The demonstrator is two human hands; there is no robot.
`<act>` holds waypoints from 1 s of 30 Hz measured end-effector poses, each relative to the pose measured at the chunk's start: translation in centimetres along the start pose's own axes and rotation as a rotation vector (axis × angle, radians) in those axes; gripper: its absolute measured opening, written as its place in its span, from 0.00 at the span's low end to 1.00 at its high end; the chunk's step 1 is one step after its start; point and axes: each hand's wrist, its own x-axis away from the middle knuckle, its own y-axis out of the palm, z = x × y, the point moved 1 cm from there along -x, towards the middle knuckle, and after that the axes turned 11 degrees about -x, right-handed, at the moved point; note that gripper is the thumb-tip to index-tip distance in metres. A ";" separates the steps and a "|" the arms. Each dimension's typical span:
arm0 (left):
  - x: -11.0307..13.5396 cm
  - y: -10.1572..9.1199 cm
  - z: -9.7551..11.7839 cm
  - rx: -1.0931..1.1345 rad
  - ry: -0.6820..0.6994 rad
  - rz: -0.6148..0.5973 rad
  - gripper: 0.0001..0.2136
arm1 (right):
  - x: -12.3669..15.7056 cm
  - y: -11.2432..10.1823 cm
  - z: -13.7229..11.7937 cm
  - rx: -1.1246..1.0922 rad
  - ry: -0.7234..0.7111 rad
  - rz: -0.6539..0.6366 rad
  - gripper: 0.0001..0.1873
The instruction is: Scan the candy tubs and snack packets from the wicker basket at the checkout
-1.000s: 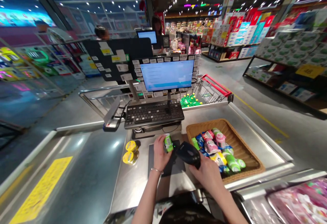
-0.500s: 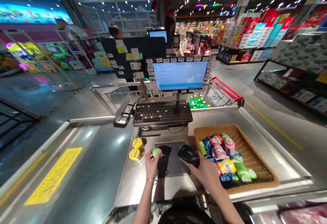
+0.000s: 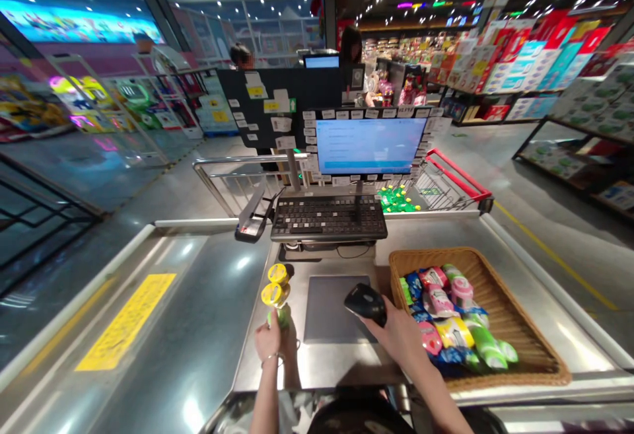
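Note:
My left hand [image 3: 269,343] is closed round a small green container [image 3: 282,316] and holds it low over the steel counter [image 3: 257,361], just in front of two yellow-lidded containers [image 3: 275,287]. My right hand [image 3: 400,335] grips a black handheld scanner [image 3: 365,302] over the right edge of the grey scan pad [image 3: 331,308]. Right of that hand, a wicker basket [image 3: 515,328] holds several small colourful packets and bottles.
A black keyboard [image 3: 329,217] and a lit screen [image 3: 370,145] stand behind the pad. A red-handled shopping cart [image 3: 448,186] with green bottles is beyond the counter. Two people stand at another till far back. Store shelves [image 3: 574,90] line the right.
My left hand carried the green container from in front of the scanner leftward and down to the counter beside the yellow-lidded ones. My right hand kept the scanner roughly in place.

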 end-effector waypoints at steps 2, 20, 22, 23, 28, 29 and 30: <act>-0.1 0.0 -0.2 -0.007 -0.053 0.020 0.24 | 0.0 0.1 0.0 -0.005 -0.003 -0.001 0.29; 11.4 0.2 21.2 0.296 0.977 0.136 0.24 | 2.1 -5.7 5.0 -0.122 0.230 0.266 0.23; 12.9 1.1 23.1 0.318 1.036 0.079 0.24 | 2.6 -6.5 6.8 -0.128 0.281 0.326 0.23; 13.5 1.5 24.0 0.324 1.066 0.056 0.23 | 2.9 -6.9 7.6 -0.125 0.311 0.352 0.22; 16.6 4.1 27.6 0.299 1.234 -0.079 0.19 | 4.8 -8.9 11.2 -0.120 0.443 0.456 0.21; 17.2 4.7 28.3 0.283 1.273 -0.128 0.18 | 5.1 -9.2 11.8 -0.126 0.466 0.471 0.20; 17.8 5.4 28.9 0.260 1.312 -0.192 0.18 | 5.4 -9.5 12.3 -0.133 0.490 0.483 0.20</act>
